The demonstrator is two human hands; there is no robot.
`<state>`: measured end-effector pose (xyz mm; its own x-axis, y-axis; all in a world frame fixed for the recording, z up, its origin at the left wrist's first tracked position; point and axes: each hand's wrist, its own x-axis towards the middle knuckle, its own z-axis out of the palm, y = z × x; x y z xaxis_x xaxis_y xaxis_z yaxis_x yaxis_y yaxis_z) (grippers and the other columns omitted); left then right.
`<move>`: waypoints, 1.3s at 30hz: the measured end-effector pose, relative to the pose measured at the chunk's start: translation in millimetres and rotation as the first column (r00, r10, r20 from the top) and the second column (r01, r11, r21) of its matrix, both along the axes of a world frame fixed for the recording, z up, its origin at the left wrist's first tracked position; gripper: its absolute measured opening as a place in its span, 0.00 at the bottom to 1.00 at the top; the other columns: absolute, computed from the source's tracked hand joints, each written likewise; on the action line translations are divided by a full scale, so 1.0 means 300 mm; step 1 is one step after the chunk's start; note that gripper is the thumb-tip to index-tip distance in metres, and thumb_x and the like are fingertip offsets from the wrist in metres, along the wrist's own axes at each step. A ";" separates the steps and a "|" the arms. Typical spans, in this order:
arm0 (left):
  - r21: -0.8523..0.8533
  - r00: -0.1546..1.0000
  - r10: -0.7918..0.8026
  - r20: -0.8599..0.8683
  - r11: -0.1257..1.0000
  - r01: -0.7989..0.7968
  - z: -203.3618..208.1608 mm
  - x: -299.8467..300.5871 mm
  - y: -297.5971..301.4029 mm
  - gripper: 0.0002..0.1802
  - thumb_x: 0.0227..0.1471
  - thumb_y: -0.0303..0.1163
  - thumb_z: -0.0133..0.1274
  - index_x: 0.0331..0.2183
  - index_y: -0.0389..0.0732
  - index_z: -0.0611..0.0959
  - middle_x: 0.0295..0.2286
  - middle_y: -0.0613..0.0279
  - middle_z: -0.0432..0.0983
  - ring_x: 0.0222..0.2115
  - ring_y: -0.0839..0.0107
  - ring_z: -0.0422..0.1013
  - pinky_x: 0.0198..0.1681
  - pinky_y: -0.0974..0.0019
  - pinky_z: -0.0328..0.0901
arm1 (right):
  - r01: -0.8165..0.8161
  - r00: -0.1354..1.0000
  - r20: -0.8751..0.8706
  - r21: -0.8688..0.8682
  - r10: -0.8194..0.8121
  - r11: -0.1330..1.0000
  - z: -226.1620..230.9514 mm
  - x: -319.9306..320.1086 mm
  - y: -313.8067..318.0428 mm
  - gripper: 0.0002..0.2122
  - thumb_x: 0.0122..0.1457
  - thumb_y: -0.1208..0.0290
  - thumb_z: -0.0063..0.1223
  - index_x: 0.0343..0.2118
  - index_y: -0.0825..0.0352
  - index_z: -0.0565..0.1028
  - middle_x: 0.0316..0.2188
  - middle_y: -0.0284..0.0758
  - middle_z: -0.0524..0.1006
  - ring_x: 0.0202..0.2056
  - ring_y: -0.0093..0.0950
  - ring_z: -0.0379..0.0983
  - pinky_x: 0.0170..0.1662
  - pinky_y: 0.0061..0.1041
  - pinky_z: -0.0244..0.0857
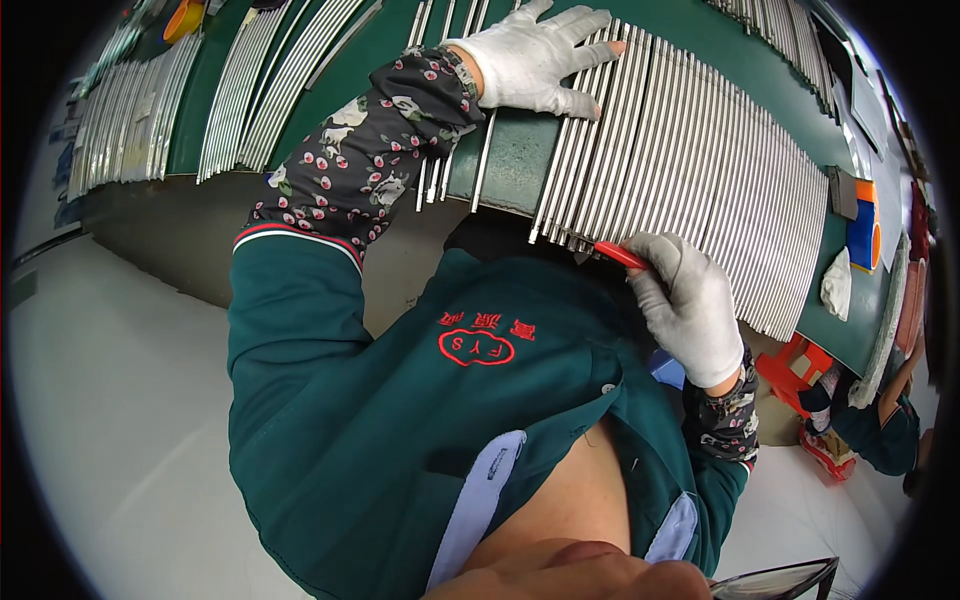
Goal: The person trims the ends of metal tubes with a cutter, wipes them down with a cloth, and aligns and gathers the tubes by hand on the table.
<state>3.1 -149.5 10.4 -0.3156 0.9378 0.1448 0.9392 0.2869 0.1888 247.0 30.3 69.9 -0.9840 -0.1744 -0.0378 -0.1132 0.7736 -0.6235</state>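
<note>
Left hand [535,55] in white glove lies flat, fingers spread, palm pressing on row of long metal rods [690,170] laid side by side across green table [520,160]; grasps nothing. Right hand [690,300], also white-gloved, clenched around red-handled tool [620,255]; tool tip meets near ends of rods at table edge. Floral sleeve covers over both forearms. More rod bundles [250,90] lie further left on table. Another person [880,420] sits low at right.
</note>
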 end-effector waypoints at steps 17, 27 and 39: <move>0.020 1.000 0.001 -0.027 1.000 0.000 -0.005 0.003 0.006 0.43 0.51 0.54 0.55 0.59 0.34 0.67 0.59 0.35 0.57 0.63 0.43 0.51 0.67 0.44 0.44 | -0.019 1.000 -0.004 0.043 0.020 0.999 -0.015 -0.023 -0.008 0.10 0.52 0.77 0.59 0.38 0.66 0.77 0.28 0.39 0.76 0.30 0.39 0.76 0.34 0.34 0.71; -0.007 0.999 0.019 -0.036 1.000 -0.019 0.021 0.015 0.008 0.44 0.51 0.54 0.56 0.59 0.34 0.67 0.59 0.35 0.57 0.63 0.42 0.51 0.67 0.45 0.44 | -0.029 0.980 -0.189 0.162 0.060 0.986 -0.034 -0.018 -0.020 0.09 0.49 0.76 0.61 0.35 0.62 0.77 0.26 0.33 0.74 0.29 0.32 0.74 0.31 0.30 0.70; -0.013 0.999 0.013 -0.029 1.000 -0.014 0.026 0.009 -0.001 0.43 0.50 0.53 0.56 0.59 0.34 0.67 0.59 0.36 0.57 0.63 0.41 0.52 0.67 0.44 0.45 | 0.055 0.940 -0.339 0.253 0.035 0.966 -0.047 0.005 -0.030 0.11 0.46 0.76 0.63 0.34 0.60 0.76 0.26 0.30 0.73 0.29 0.30 0.73 0.29 0.30 0.69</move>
<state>5.7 -149.7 18.1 -0.3241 0.9353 0.1420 0.9402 0.3019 0.1577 248.3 21.2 55.7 -0.9474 -0.1931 0.2554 -0.2733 0.9033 -0.3307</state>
